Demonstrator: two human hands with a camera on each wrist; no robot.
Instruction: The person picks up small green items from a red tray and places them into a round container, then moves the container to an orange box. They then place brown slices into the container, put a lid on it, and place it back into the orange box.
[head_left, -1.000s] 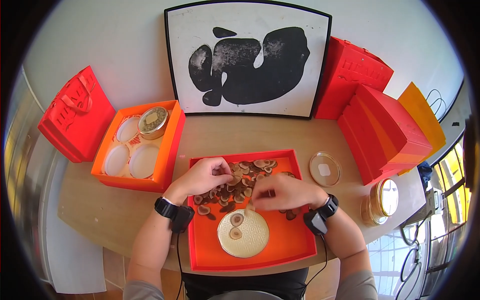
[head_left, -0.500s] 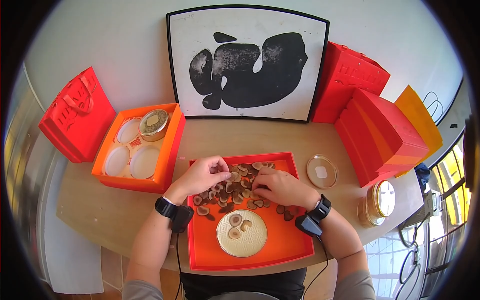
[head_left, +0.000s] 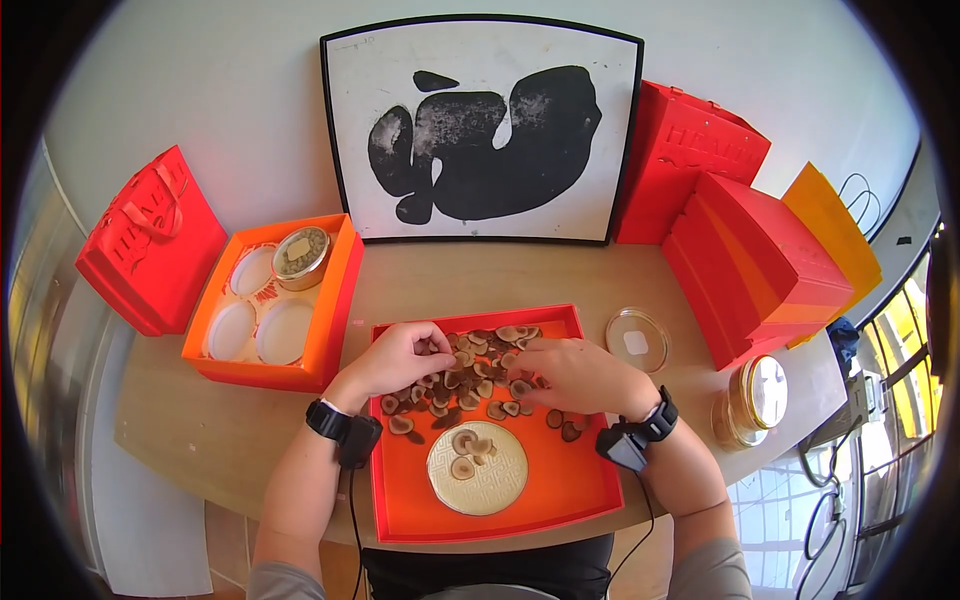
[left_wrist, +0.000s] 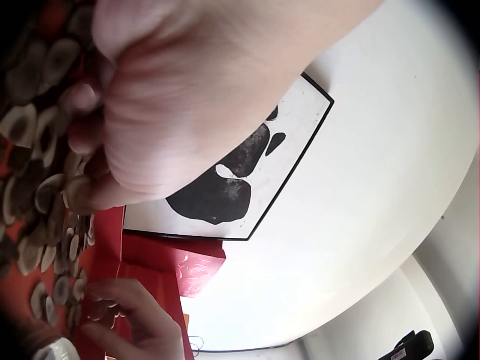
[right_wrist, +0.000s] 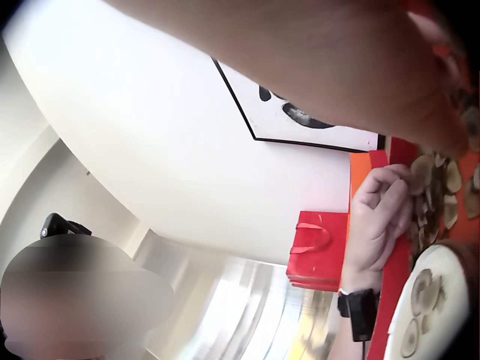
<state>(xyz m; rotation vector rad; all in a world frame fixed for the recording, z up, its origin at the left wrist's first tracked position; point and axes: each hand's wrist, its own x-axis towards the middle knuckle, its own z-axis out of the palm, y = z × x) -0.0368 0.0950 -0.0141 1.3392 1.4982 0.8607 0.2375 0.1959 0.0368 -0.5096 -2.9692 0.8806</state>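
Observation:
A heap of dried brown slices with pale centres point(head_left: 470, 375) fills the back half of a red-orange box tray point(head_left: 400, 520). At the heap's left, my left hand point(head_left: 408, 355) has its fingers curled and a slice point(right_wrist: 421, 172) pinched at the fingertips. My right hand point(head_left: 575, 375) reaches over the right part of the heap. In the left wrist view its thumb and forefinger stand apart, with no slice visible between them. In front lies a round cream dish point(head_left: 500, 490) with a raised maze pattern and several slices point(head_left: 462, 467) on its left half.
An orange box point(head_left: 275, 375) with round recesses and a tin point(head_left: 300, 257) stands left, by a red bag point(head_left: 150, 245). To the right are a clear lid point(head_left: 650, 320), a jar point(head_left: 745, 415) and red boxes point(head_left: 765, 270). A framed picture point(head_left: 490, 200) leans behind.
My right hand moved from above the dish back to the heap, then shifted slightly right. More slices lie on the dish than before. My left hand has stayed at the heap's left.

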